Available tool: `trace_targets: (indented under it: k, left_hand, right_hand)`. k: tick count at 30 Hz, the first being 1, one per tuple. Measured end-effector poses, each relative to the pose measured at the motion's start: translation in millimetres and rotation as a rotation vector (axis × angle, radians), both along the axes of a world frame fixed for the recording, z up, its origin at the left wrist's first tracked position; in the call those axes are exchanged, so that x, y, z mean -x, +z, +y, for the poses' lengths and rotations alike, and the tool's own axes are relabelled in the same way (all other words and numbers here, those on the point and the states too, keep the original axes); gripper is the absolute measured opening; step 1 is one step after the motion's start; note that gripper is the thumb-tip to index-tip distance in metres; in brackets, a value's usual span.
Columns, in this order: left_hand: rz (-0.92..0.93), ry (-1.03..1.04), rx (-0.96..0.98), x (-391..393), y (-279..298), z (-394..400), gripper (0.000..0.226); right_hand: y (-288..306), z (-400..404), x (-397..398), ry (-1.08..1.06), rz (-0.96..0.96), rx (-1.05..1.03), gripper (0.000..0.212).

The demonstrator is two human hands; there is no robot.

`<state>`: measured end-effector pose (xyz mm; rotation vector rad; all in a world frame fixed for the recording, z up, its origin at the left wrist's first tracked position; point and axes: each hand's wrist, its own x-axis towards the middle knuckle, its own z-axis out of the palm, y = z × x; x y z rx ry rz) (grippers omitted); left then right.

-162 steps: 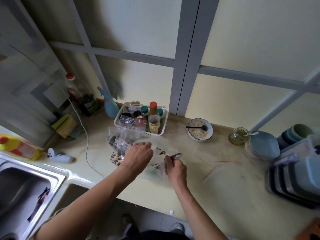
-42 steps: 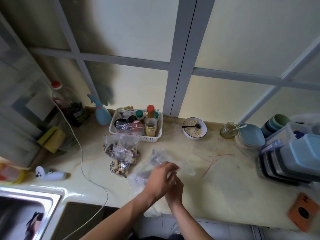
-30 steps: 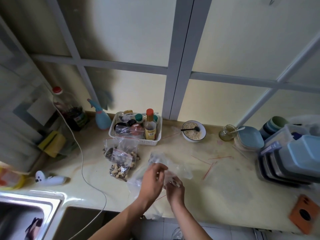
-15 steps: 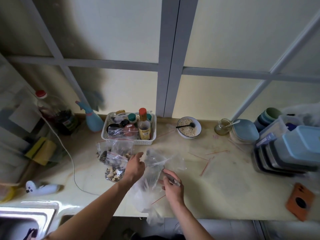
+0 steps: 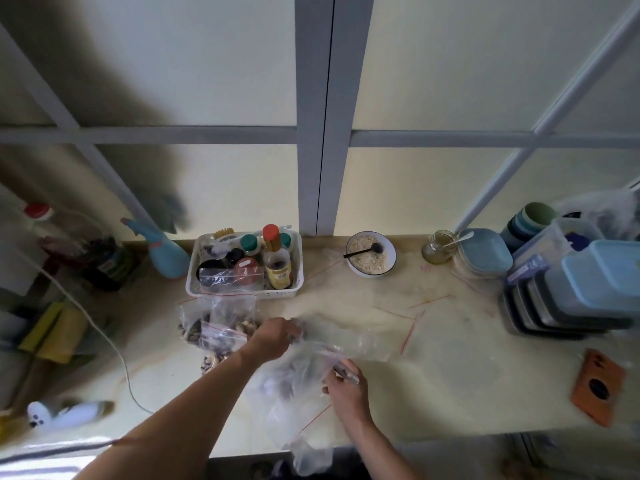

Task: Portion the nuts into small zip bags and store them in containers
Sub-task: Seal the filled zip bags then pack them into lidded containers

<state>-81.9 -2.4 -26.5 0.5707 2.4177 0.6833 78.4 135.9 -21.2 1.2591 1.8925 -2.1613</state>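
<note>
A large clear plastic bag (image 5: 298, 386) with dark nuts in it lies across the counter's front edge. My left hand (image 5: 273, 336) grips its upper edge, fingers closed on the plastic. My right hand (image 5: 344, 382) holds the bag's right side, with a small zip bag pinched against it. Several filled small zip bags (image 5: 216, 327) with red seals lie piled just left of my left hand. Empty zip bags (image 5: 408, 317) with red strips lie flat to the right.
A white basket (image 5: 294, 289) of bottles stands at the back, beside a bowl (image 5: 390, 251) with a black spoon. Stacked lidded containers (image 5: 575, 296) and plates sit at the right. An orange object (image 5: 597, 386) lies near the right front edge. A white cable (image 5: 104, 337) runs on the left.
My left hand has moved right along the large bag's top edge. My right hand has stayed on the bag's right side. The view has shifted slightly.
</note>
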Motion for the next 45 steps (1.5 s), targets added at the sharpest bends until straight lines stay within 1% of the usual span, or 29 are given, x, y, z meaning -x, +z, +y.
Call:
trace_targets:
  k: [2,6,7,9,11,13,15,16,18,20,21,23,24,25,26,27,28,29,31,33,34,37,40,43,45]
  left_hand:
    - [0.029,0.043,0.015,0.2,-4.3,2.2,0.029]
    - [0.043,0.385,-0.040,8.6,-11.9,6.7,0.016]
    - [0.056,0.405,-0.052,10.4,-11.5,8.9,0.013]
    - [0.024,0.407,-0.050,13.3,-9.8,15.3,0.013]
    - [-0.037,0.419,0.012,16.3,-10.2,20.8,0.017]
    - [-0.136,0.463,0.049,19.0,-13.8,25.2,0.017]
    - [-0.204,0.521,0.002,19.1,-15.7,29.8,0.013]
    - [-0.187,0.543,-0.018,18.8,-16.0,31.9,0.012]
    - [-0.007,0.478,0.000,18.8,-14.6,34.4,0.011]
    - [0.131,0.343,0.000,19.1,-12.5,33.7,0.017]
    - [0.164,0.251,0.012,19.0,-11.1,32.9,0.020]
    - [0.226,0.012,0.099,20.3,-7.3,29.6,0.027]
    - [0.257,-0.066,0.123,21.5,-7.9,27.6,0.031]
    - [0.288,-0.081,0.121,22.2,-8.6,26.1,0.034]
    - [0.295,-0.049,0.098,23.7,-9.7,24.9,0.034]
    - [0.271,0.032,0.065,24.5,-8.8,24.9,0.030]
    - [0.226,0.135,0.038,26.3,-11.0,24.2,0.027]
    - [0.150,0.230,0.033,27.3,-11.3,23.6,0.028]
    - [0.000,0.282,0.077,26.9,-14.7,20.3,0.040]
    - [-0.061,0.323,0.099,25.7,-20.7,17.0,0.038]
    - [-0.072,0.354,0.089,24.7,-21.9,16.9,0.034]
    - [-0.058,0.462,0.039,22.9,-19.3,20.2,0.022]
    - [0.000,0.555,-0.027,23.4,-18.3,21.1,0.020]
    - [-0.069,0.746,-0.155,21.6,-18.4,17.8,0.018]
    - [-0.059,0.803,-0.215,16.5,-16.4,17.5,0.015]
  right_hand:
    - [0.5,1.8,-1.0,0.029,0.002,-0.024,0.022]
    - [0.7,3.8,-3.2,0.048,0.005,-0.008,0.016]
    - [2.2,4.0,-3.9,0.045,0.006,0.011,0.014]
    - [4.9,4.9,-5.4,0.044,0.010,0.036,0.013]
    - [6.2,5.6,-6.3,0.052,0.000,0.043,0.013]
    - [4.1,6.2,-7.8,0.056,-0.020,0.027,0.015]
    - [2.3,7.4,-9.2,0.054,-0.030,0.008,0.015]
    - [1.7,8.2,-9.8,0.062,-0.030,0.005,0.015]
    - [1.7,7.8,-10.1,0.088,-0.021,-0.005,0.011]
    - [2.9,6.8,-9.2,0.088,-0.022,0.005,0.010]
    - [2.9,6.0,-8.8,0.084,-0.023,0.013,0.011]
    - [2.4,5.4,-7.7,0.076,-0.028,0.028,0.010]
    - [2.5,5.8,-7.3,0.067,-0.040,0.037,0.011]
    - [3.4,6.3,-6.8,0.057,-0.053,0.041,0.013]
    - [4.4,7.1,-6.6,0.055,-0.059,0.034,0.013]
    - [5.8,7.6,-6.6,0.063,-0.053,0.024,0.011]
    - [6.7,8.0,-7.1,0.076,-0.046,0.012,0.009]
    - [8.6,8.0,-7.2,0.087,-0.042,0.007,0.010]
    - [10.8,7.7,-6.9,0.101,-0.039,0.005,0.019]
    - [11.9,7.4,-5.5,0.111,-0.028,0.005,0.031]
    - [12.1,7.2,-5.1,0.112,-0.036,-0.004,0.030]
    - [12.5,6.2,-5.3,0.096,-0.040,-0.004,0.017]
    - [13.9,5.0,-5.4,0.126,-0.016,-0.031,0.021]
    - [14.4,5.9,-5.0,0.120,-0.017,-0.037,0.022]
    - [15.2,5.5,-4.5,0.119,-0.017,-0.044,0.019]
